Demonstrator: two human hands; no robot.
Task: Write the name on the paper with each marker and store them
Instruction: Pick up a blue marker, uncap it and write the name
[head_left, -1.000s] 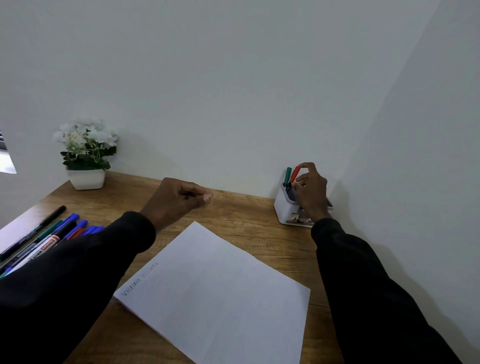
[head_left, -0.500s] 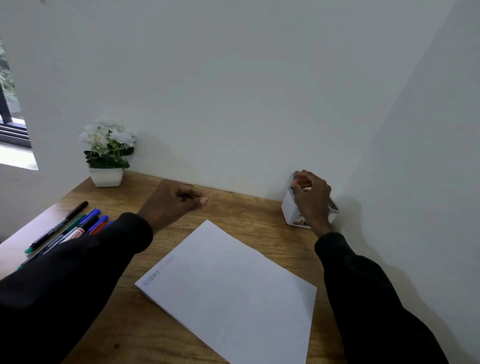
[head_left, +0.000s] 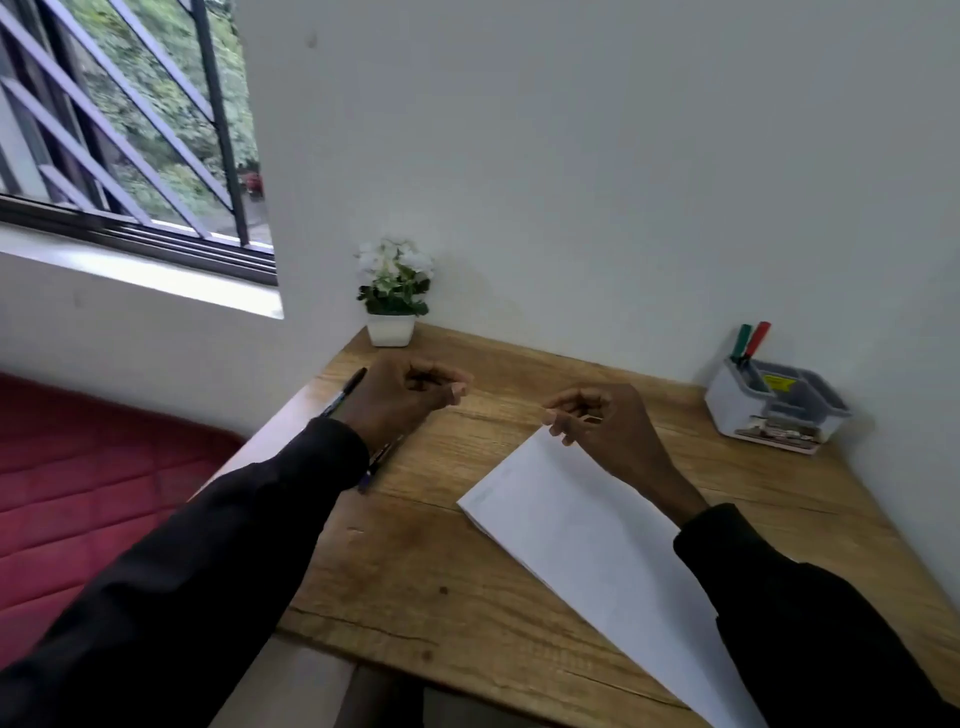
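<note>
Two markers (head_left: 750, 340) sit in holder (head_left: 732, 405), others (head_left: 345, 387) wait left; left hand (head_left: 400, 400) grip curled, empty; right hand (head_left: 602, 426) grip unclear.

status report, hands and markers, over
Left hand curled, empty, over black marker. Right hand curled at paper corner, grip unclear. Green marker and red marker standing in holder. Flower pot far back, out of the way.

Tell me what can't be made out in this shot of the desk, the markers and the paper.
Head view only.
1. The loose markers: mostly covered by the left hand and left sleeve; count and colours unclear.
2. Writing on the paper: too faint and small to read.
3. The paper's near end: cut off by the bottom edge, partly under the right sleeve.
4. Whether the right hand pinches the paper's corner: cannot be told.
</note>
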